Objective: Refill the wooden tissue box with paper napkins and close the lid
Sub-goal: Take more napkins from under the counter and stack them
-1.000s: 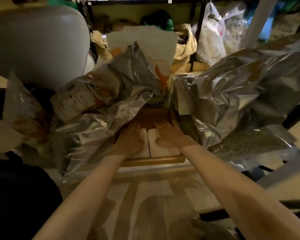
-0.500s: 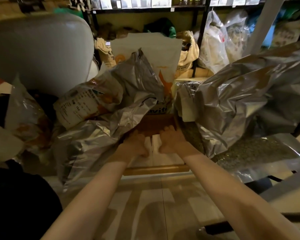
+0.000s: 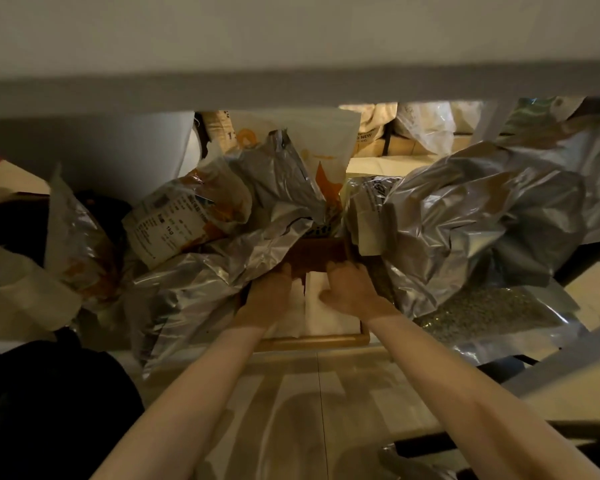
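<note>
The wooden tissue box point(image 3: 312, 342) sits on the pale shelf, wedged between foil bags, its light front rim facing me. Two stacks of white paper napkins point(image 3: 326, 315) lie side by side inside it. The dark brown lid point(image 3: 317, 254) stands raised behind them. My left hand point(image 3: 269, 299) rests flat on the left stack. On the right stack lies my right hand point(image 3: 349, 289), its fingertips reaching the foot of the lid. Both hands press on the napkins and grip nothing that I can see.
Crumpled silver foil bags crowd the box: one at the left point(image 3: 201, 289), a large one at the right point(image 3: 482, 220). A white and orange bag point(image 3: 323, 161) stands behind. A grey shelf edge point(image 3: 291, 88) spans overhead. A clear bag of greenish grains point(image 3: 482, 310) lies at the right.
My hands have slid farther back over the napkins towards the lid. The camera has tilted up, so the overhead shelf edge now fills the top of the view.
</note>
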`<state>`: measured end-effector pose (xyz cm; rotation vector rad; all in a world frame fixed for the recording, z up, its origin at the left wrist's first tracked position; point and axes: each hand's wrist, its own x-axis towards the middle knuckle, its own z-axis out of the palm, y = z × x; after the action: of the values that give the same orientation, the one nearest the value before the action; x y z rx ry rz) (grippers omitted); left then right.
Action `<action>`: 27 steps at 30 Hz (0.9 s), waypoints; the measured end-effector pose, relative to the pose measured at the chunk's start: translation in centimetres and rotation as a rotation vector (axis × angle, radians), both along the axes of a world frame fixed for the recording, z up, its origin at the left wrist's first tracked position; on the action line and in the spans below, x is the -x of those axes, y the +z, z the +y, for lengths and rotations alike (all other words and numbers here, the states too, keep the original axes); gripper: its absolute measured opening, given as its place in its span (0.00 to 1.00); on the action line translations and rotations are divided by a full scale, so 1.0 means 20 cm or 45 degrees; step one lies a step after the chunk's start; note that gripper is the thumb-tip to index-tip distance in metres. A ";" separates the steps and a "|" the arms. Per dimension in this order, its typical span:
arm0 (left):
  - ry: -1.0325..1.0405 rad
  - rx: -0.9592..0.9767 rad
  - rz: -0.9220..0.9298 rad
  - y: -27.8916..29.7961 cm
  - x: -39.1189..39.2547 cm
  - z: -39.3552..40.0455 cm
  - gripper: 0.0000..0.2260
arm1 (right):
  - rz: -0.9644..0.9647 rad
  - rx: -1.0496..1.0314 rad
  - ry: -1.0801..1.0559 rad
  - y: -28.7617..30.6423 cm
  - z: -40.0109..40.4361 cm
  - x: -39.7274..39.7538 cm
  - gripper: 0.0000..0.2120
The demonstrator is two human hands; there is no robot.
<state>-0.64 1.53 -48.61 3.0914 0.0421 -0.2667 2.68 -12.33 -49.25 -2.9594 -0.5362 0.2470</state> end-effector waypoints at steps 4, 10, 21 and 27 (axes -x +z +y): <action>-0.013 -0.012 -0.064 0.12 0.09 -0.03 0.14 | -0.031 0.003 0.049 0.11 -0.04 0.07 0.18; -0.008 -0.029 0.076 0.36 0.30 -0.09 0.13 | 0.028 0.011 0.071 0.34 -0.10 0.28 0.16; -0.063 0.171 0.222 1.12 0.79 -0.17 0.08 | 0.170 -0.147 0.156 1.10 -0.34 0.82 0.10; -0.192 0.298 0.319 1.58 0.95 -0.22 0.13 | 0.144 -0.167 0.263 1.61 -0.43 1.04 0.11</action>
<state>-19.66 -2.89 -16.94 2.8138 -0.2008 -0.6162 -18.04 -20.96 -17.11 -2.7448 -0.8104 0.3814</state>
